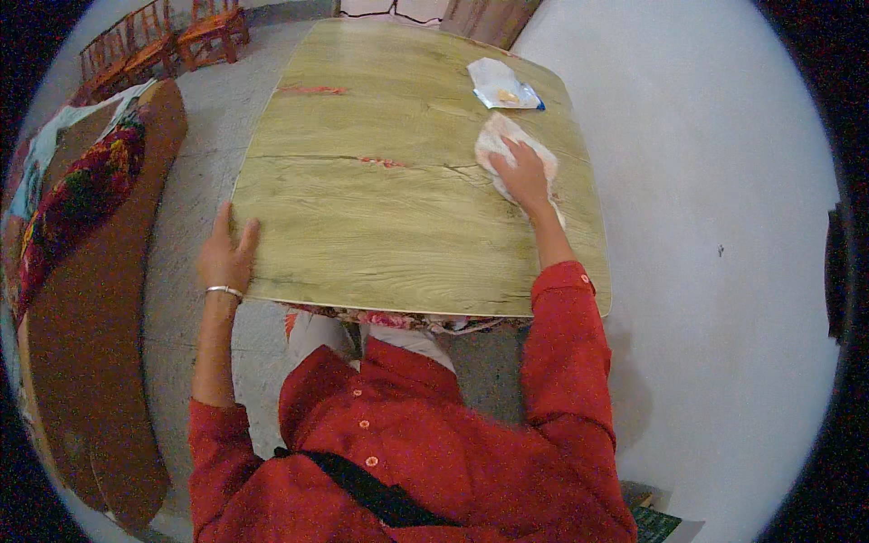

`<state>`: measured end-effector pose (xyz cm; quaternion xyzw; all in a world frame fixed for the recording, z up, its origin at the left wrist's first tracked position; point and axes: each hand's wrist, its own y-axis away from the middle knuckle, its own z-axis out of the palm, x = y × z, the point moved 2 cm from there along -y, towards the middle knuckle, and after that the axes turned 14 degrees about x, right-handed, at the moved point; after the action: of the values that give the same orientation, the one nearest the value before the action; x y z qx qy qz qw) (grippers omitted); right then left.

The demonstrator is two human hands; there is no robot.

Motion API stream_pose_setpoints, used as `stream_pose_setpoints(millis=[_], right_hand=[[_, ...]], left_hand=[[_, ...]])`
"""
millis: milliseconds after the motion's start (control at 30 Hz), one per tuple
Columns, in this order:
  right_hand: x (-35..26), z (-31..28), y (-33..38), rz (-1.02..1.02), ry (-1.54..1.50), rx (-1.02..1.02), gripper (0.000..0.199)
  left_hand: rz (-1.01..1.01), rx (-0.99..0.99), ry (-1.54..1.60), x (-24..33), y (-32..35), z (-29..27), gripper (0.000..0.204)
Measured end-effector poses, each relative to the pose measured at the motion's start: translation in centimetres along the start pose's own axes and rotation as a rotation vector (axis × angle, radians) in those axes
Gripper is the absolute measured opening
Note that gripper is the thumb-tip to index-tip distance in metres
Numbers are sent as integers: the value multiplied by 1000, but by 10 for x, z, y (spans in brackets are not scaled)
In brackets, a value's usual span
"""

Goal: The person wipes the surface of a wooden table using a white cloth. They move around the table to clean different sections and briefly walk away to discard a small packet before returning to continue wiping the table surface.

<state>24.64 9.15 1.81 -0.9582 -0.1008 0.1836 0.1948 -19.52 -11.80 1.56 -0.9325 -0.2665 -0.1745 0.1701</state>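
A wooden-patterned yellow-green tabletop [389, 226] fills the middle of the view. On its right half lies a pale cloth [495, 136], crumpled and spread under my right hand [525, 176], which presses down on it with the fingers stretched forward. My left hand [228, 253] rests at the table's left edge near the front corner, thumb and fingers apart, with nothing seen in it. Just beyond the cloth is a white and blue opened packet [502, 86], lying flat. Reddish worn marks [380, 163] show on the tabletop.
A white wall [706, 181] runs close along the table's right side. To the left stands a brown couch-like piece [90, 362] with a colourful patterned cloth [86, 199] on it. Wooden chairs [208, 32] are at the far left. Floral fabric [389, 319] hangs below the near edge.
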Motion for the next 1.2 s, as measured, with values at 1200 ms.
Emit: stream_pose_setpoints(millis=[1200], right_hand=[[-25,-99,131,-64,-75,-90,50]], left_hand=[[76,62,35,-21,-19,8,61]])
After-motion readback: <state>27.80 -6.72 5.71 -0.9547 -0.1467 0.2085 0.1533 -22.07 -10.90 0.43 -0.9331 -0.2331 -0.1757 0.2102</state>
